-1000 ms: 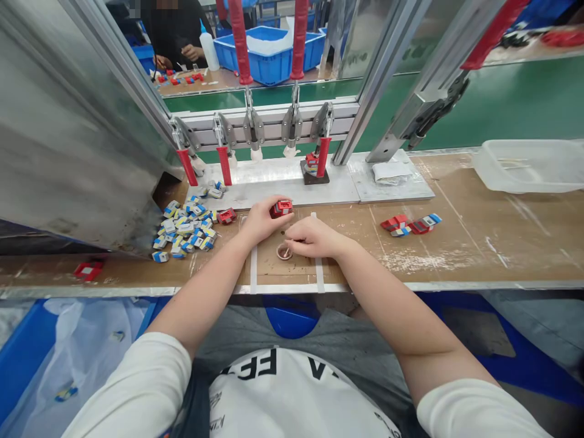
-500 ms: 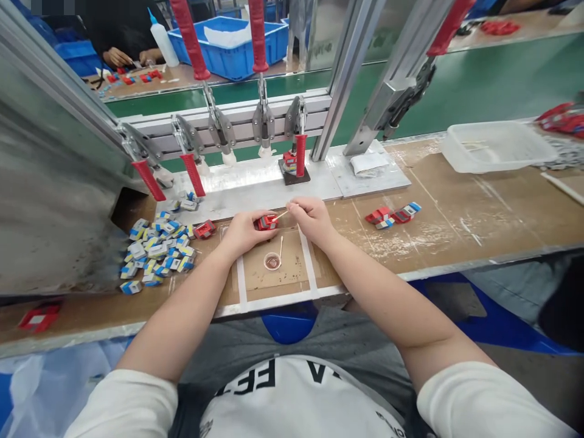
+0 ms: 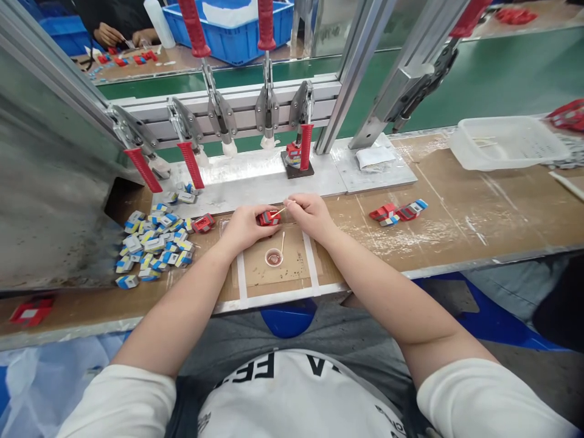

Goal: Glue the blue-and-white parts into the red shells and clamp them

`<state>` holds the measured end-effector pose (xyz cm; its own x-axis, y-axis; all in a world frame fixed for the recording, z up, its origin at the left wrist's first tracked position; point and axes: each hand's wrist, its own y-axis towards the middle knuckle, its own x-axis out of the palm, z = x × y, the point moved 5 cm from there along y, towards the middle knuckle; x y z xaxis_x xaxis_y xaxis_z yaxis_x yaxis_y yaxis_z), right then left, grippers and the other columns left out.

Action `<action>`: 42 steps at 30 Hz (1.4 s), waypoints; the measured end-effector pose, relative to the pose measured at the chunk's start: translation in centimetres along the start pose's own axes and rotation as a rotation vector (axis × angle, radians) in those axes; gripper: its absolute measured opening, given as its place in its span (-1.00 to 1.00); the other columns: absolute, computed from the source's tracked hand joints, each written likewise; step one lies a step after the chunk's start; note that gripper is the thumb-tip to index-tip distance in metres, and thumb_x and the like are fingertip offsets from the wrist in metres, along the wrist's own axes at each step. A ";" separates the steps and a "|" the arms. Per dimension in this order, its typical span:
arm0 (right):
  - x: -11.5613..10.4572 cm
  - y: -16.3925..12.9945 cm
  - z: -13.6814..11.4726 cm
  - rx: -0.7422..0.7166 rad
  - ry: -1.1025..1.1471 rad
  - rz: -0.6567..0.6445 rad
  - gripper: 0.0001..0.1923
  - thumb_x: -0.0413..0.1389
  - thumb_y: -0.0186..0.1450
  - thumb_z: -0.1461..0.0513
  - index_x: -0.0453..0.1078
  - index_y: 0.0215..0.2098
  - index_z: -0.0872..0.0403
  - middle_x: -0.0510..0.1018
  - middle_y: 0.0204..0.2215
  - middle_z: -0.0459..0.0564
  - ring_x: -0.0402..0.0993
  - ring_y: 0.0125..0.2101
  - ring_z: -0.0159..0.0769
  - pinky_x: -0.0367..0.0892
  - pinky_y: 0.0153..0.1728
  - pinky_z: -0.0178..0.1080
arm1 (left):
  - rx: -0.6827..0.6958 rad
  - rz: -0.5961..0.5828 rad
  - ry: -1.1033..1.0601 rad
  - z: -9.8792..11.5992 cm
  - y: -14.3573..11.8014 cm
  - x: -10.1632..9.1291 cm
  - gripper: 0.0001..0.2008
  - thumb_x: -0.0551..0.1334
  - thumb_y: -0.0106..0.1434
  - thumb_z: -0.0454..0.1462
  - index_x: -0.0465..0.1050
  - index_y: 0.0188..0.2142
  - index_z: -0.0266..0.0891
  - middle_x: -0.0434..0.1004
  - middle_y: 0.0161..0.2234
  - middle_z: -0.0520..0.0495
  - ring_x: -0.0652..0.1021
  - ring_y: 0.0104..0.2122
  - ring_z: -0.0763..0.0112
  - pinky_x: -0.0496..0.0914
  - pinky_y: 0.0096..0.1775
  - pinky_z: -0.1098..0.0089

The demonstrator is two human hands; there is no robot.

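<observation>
The left hand [image 3: 244, 226] is closed around a small red plastic block part [image 3: 267, 218], which is held just above the brown workbench surface [image 3: 456, 225]. The right hand [image 3: 309, 213] is pinched on a thin pale wooden stick [image 3: 278, 212], whose tip is laid against the top of the red part. Directly below the hands, a small round cup with brownish liquid [image 3: 274, 257] is set on a cardboard patch framed by white tape strips [image 3: 241, 277]; a second thin stick [image 3: 282, 241] is propped at its rim. To the left, a heap of small blue, white and yellow block parts [image 3: 152, 243] is spread on the bench, with one loose red part [image 3: 203, 223] at its edge. To the right, a short row of red and blue parts [image 3: 398, 212] is laid out. Behind the hands, a metal plate [image 3: 255, 176] carries a row of red-handled toggle clamps [image 3: 305, 143]; one clamp is pressed on a part. A clear plastic tray [image 3: 506, 143] is placed at the far right.
</observation>
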<state>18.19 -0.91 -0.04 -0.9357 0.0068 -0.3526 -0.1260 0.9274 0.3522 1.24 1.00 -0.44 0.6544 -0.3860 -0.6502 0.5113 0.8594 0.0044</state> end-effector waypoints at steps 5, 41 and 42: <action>-0.2 -0.1 0.2 0.018 -0.027 0.005 -0.57 0.00 0.34 0.10 -0.06 -0.60 -0.01 -0.03 -0.61 -0.21 -0.05 -0.54 -0.44 -0.07 -0.46 -0.25 | -0.016 0.000 0.026 0.1 0.0 -0.1 -0.57 0.42 0.15 -0.14 0.69 0.01 -0.21 0.71 -0.32 0.01 0.60 -0.31 0.29 0.39 -0.19 0.35; 2.1 -0.6 -5.5 -0.359 -0.482 -0.416 -0.49 -0.08 0.57 0.01 0.51 -0.36 0.08 0.58 -0.43 0.02 0.41 -0.41 -0.29 0.10 -0.36 -0.25 | 0.041 0.035 -0.110 -1.2 0.7 1.0 -0.72 0.40 0.24 -0.23 0.67 -0.06 -0.20 0.73 -0.10 -0.10 0.65 -0.07 0.10 0.49 -0.01 0.24; 3.0 0.3 -6.6 -0.365 -0.524 -0.391 -0.53 -0.05 0.56 0.02 0.54 -0.31 0.07 0.61 -0.40 0.03 0.43 -0.39 -0.28 0.12 -0.36 -0.25 | 0.033 0.024 -0.103 -1.3 1.0 1.2 -0.76 0.39 0.26 -0.23 0.68 -0.09 -0.22 0.72 -0.09 -0.12 0.64 -0.04 0.07 0.49 -0.01 0.23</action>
<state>13.16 -3.02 4.69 -0.5325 -0.0362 -0.8456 -0.6039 0.7163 0.3496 1.83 1.85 -2.19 0.7196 -0.3992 -0.5681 0.5115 0.8581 0.0450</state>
